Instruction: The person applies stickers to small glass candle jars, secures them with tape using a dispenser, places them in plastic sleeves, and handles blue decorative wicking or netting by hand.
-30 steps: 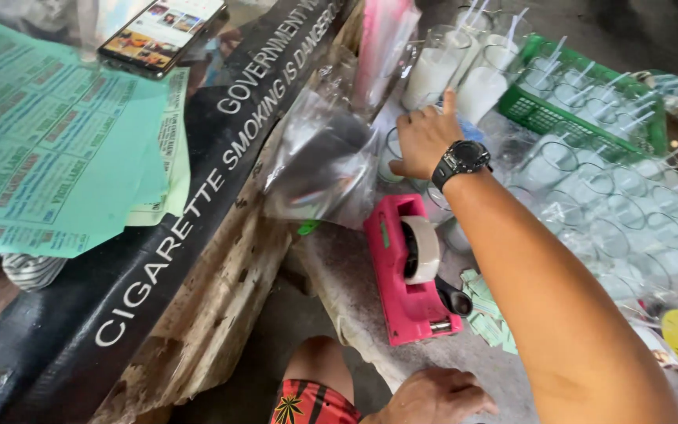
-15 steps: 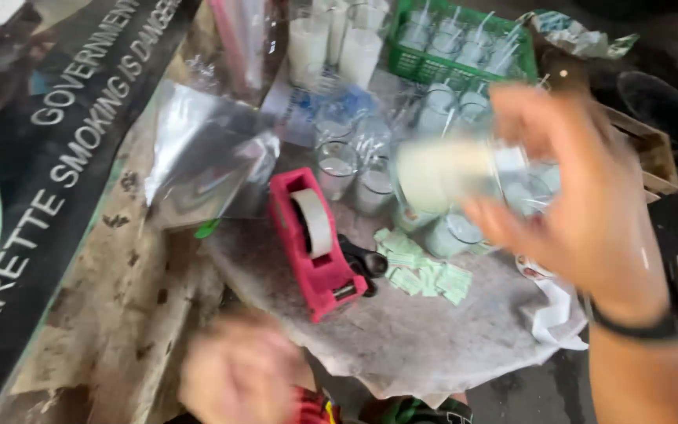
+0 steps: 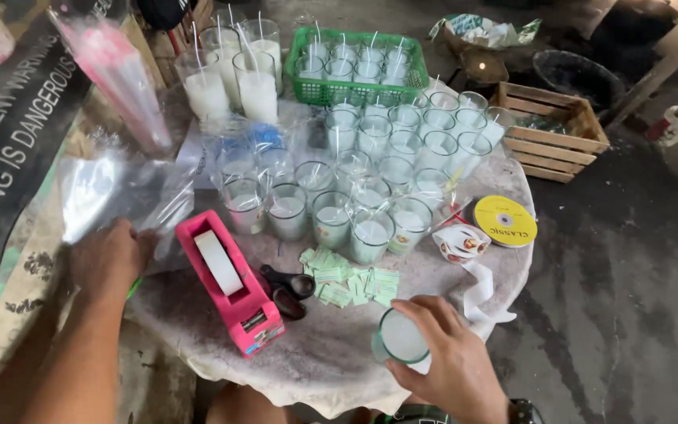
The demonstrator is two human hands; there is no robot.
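So I have one wax-filled glass (image 3: 402, 338) gripped in my right hand (image 3: 453, 365), left hand (image 3: 111, 255) flat on the plastic bags (image 3: 119, 196), with many glasses (image 3: 355, 196) seemingly left unbagged.

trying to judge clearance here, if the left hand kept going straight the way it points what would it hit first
Most likely the clear plastic bags that the left hand already touches; the pink tape dispenser sits off to its right.

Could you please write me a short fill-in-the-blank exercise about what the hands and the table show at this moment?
1. The right hand holds a glass candle filled with ____ wax.
2. The left hand rests on a clear ____ bag.
3. The tape dispenser is ____ in colour.
4. Some candles stand in a green ____ at the back.

Missing words: white; plastic; pink; basket
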